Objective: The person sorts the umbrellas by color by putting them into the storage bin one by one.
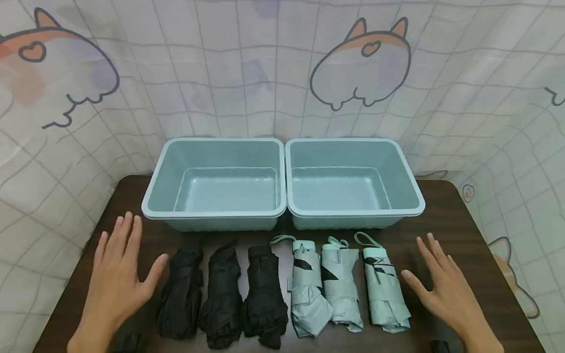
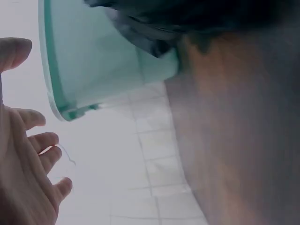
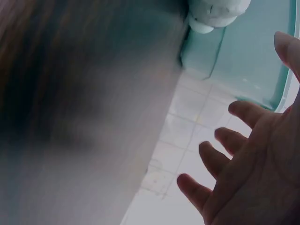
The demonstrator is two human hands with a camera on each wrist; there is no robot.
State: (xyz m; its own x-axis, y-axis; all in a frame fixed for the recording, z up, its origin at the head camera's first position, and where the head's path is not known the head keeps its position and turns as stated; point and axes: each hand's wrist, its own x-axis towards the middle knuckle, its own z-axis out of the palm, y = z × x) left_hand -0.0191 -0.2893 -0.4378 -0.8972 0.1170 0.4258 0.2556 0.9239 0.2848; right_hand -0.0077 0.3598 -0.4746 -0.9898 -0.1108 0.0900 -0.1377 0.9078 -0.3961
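Three folded black umbrellas lie side by side on the dark table in the head view: a left one [image 1: 181, 293], a middle one [image 1: 222, 296] and a right one [image 1: 265, 296]. To their right are three folded pale green umbrellas, the first [image 1: 305, 289], the second [image 1: 341, 287] and the third [image 1: 385, 289], with wrist loops toward the bins. My left hand [image 1: 116, 279] is spread beside the leftmost black umbrella, holding nothing. Beyond the rightmost green umbrella, my right hand [image 1: 450, 289] is spread too, with nothing in it.
Two light blue-green bins, a left one [image 1: 214, 214] and a right one [image 1: 357, 213], stand rim to rim behind the umbrellas, with nothing inside. A white checked curtain [image 1: 247, 68] with cartoon animals hangs behind and at both sides of the table [image 1: 446, 211].
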